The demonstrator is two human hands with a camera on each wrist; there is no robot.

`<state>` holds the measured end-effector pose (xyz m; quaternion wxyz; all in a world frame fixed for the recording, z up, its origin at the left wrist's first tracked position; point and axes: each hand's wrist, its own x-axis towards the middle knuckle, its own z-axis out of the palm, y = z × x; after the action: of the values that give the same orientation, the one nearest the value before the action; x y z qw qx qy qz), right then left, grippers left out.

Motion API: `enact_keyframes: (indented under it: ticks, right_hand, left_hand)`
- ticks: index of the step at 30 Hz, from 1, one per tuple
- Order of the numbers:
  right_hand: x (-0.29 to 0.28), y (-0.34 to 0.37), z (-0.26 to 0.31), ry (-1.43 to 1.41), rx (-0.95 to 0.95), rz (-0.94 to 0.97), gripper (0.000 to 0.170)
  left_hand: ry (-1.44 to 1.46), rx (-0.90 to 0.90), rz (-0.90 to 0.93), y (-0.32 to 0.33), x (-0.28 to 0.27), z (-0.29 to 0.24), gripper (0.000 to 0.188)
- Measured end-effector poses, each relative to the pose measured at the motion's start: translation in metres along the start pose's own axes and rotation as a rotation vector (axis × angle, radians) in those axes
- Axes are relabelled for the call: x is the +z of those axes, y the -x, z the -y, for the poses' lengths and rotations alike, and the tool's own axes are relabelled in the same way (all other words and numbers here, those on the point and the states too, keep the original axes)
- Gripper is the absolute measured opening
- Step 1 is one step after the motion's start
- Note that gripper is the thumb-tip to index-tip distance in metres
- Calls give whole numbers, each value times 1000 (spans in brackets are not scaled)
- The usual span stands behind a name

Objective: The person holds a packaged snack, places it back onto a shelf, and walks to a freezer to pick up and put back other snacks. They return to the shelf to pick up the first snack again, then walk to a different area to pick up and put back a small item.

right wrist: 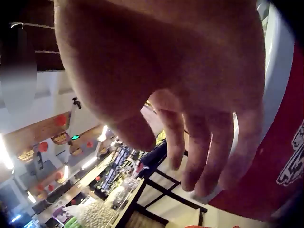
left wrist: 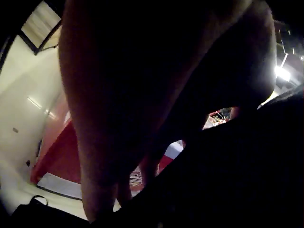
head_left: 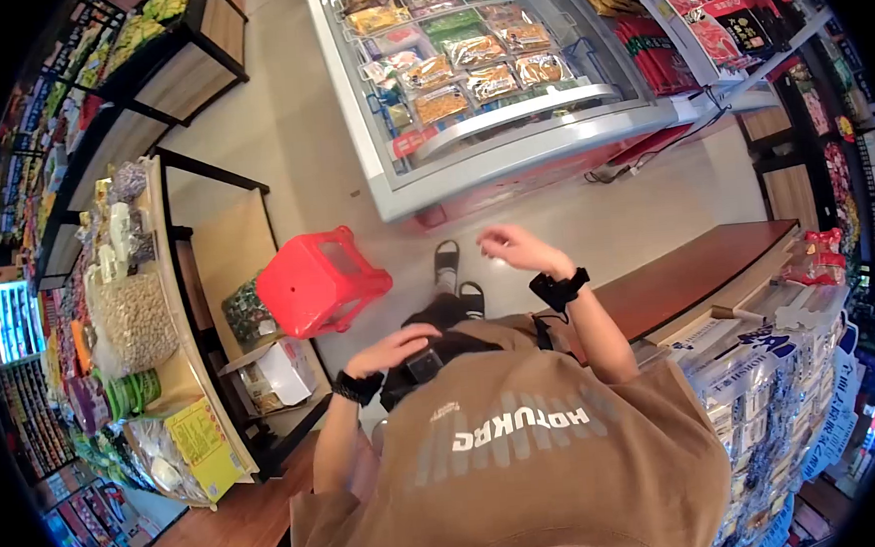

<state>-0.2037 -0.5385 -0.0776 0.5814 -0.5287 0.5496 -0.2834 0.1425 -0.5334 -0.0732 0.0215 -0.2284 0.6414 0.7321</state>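
My left hand [head_left: 394,349] is held low before the body, fingers extended, next to a small black box [head_left: 423,366] at the waist. In the left wrist view that hand is mostly in shadow. Out in front, my right hand [head_left: 524,248] is raised over the floor with loosely bent fingers; in the right wrist view its fingers [right wrist: 199,156] hang down around nothing. Each wrist wears a black band. A red plastic stool [head_left: 303,287] stands beyond the left hand. Ahead of the right hand is a chest freezer [head_left: 540,147] with packaged food under glass.
Shelves [head_left: 163,290] with bagged goods line the left side. A brown ledge [head_left: 678,274] and stacked wrapped packs [head_left: 765,394] are at the right. Sandalled feet [head_left: 447,258] stand on the pale floor [head_left: 294,132]. A cable [head_left: 675,139] hangs beside the freezer.
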Motion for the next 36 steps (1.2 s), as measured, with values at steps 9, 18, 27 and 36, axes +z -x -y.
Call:
enact_keyframes:
  ticks: [9,18,27,36]
  right_hand:
    - [-55,-64,53,15,-12,-186,25]
    - [-86,-139,69,-319,-89,-583,18]
    - [-152,-244,14,-212,-10,-571,25]
    - [-181,-285,23,-287,163,-638,25]
  left_hand:
    - [-114,101,-190,-105,-132,-34,37]
    - [307,188,-584,-199,-210,-90,23]
    - [327,-21,-869,-262,-264,-63,28]
    - [-226,-102,-1284,-348,-302,-19,42]
